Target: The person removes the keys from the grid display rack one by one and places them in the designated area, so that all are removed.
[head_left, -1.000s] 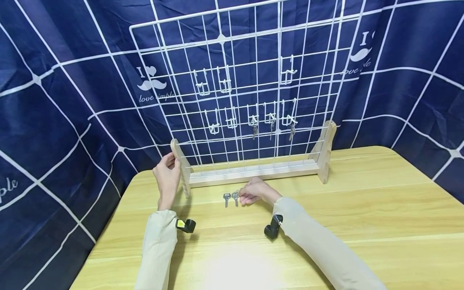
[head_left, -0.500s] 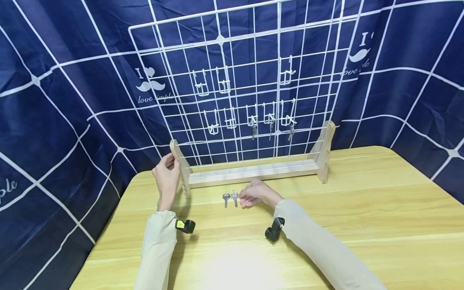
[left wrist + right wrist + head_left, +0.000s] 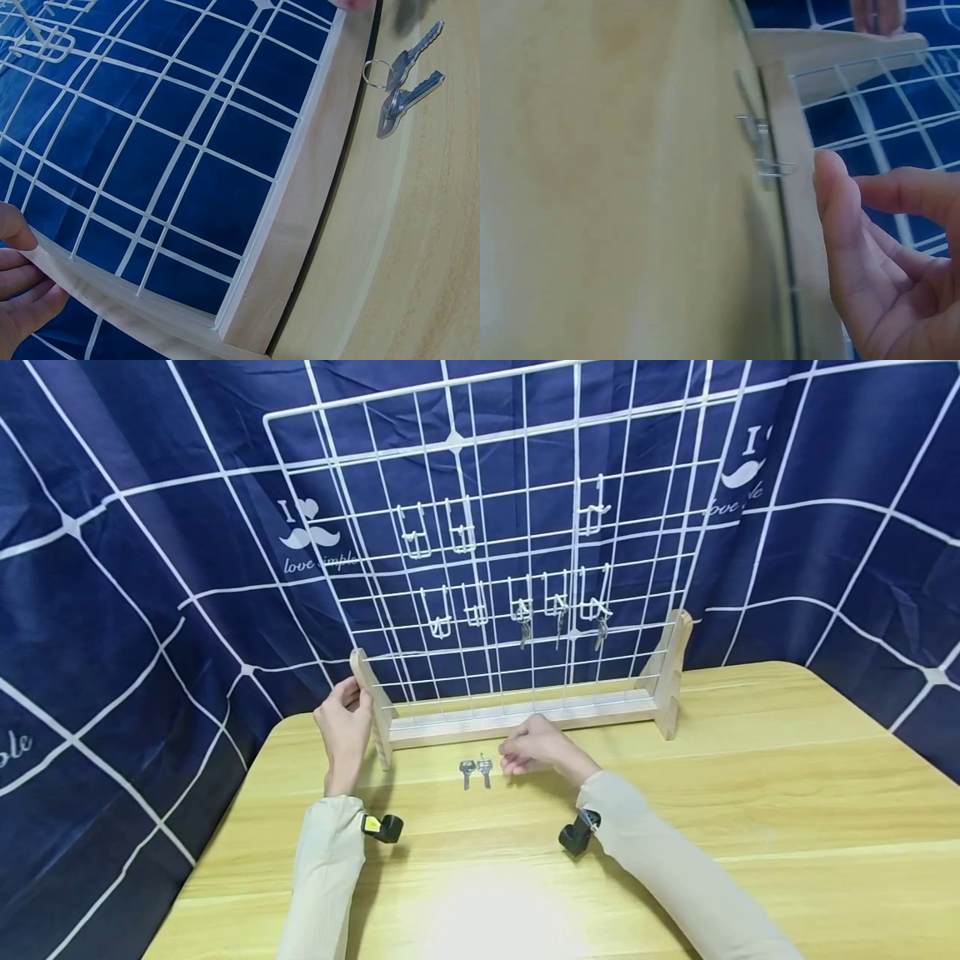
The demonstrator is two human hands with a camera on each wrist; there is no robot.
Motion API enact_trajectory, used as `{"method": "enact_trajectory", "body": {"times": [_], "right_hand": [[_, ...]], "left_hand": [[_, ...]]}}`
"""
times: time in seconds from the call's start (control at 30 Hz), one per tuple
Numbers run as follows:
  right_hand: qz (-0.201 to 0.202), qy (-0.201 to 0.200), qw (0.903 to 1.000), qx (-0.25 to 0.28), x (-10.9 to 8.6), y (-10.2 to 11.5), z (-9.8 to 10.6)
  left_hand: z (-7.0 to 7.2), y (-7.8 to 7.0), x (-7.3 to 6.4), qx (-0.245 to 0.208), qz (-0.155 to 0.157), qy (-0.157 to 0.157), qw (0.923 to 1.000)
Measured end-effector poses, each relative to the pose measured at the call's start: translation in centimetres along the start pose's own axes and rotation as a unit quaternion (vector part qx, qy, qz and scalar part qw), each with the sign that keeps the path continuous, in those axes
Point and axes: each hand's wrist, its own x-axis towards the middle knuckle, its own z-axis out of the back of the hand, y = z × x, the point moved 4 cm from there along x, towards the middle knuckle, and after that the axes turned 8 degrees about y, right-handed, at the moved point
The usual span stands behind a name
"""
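On the wooden table (image 3: 675,810), just in front of a wooden base bar (image 3: 480,727), two keys are laid side by side — the left key (image 3: 467,772) and the right key (image 3: 485,771) — with heads turned toward the bar and blades pointed away from it; their long axes are nearly parallel, set roughly square to the bar. A ring (image 3: 364,73) is joined to the right key's head. By the left hand (image 3: 345,727), its forearm (image 3: 322,877) set nearly straight ahead, the left end piece (image 3: 381,718) is pinched between thumb and fingers. The right hand (image 3: 542,747) is angled in from the right and held just beside the right key, thumb and forefinger narrowly spaced, the others bent, nothing seen to be gripped. On the white wire grid (image 3: 528,537), more keys (image 3: 526,632) are hung downward from three hooks (image 3: 557,603). On the blue curtain (image 3: 75,610), "I", a heart (image 3: 308,508), a moustache (image 3: 309,537) and "love simple" can be read; the yellow label (image 3: 372,824) at the left wrist is too small to read.
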Motion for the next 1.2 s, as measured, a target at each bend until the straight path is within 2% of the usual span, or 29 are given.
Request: {"method": "enact_trajectory", "body": {"times": [0.23,0.37,0.43,0.57,0.77,0.83,0.93,1.0,1.2], "right_hand": [[0.059,-0.064,0.9961,-0.011,-1.5,3.0,1.7],[0.106,-0.113,0.9872,-0.040,-2.6,4.7,2.9],[0.137,-0.152,0.9761,-0.074,-3.4,5.7,3.5],[0.199,-0.223,0.9432,-0.145,-5.2,7.9,4.3],[0.273,-0.295,0.8973,-0.184,-7.3,10.7,4.6],[0.292,-0.320,0.8787,-0.201,-7.8,11.3,4.8],[0.310,-0.344,0.8586,-0.220,-8.2,12.0,5.0],[0.313,-0.350,0.8537,-0.225,-8.2,12.2,5.1],[0.313,-0.352,0.8538,-0.221,-7.9,12.3,5.4]], "left_hand": [[0.0,0.1,-0.1,0.000,0.009,0.004,1.0000],[-0.1,0.1,0.0,0.001,0.010,0.004,0.9999],[0.0,0.1,0.0,0.000,0.009,0.003,1.0000],[0.0,0.0,0.1,0.000,0.005,0.001,1.0000],[0.0,-0.1,0.1,0.001,0.005,-0.002,1.0000],[-0.1,-0.1,0.2,0.000,0.005,-0.004,1.0000],[-0.2,0.0,0.2,-0.001,0.002,-0.008,1.0000],[-0.2,0.0,0.1,0.002,0.000,-0.012,0.9999],[-0.2,0.1,0.0,0.009,-0.009,-0.020,0.9997]]}}
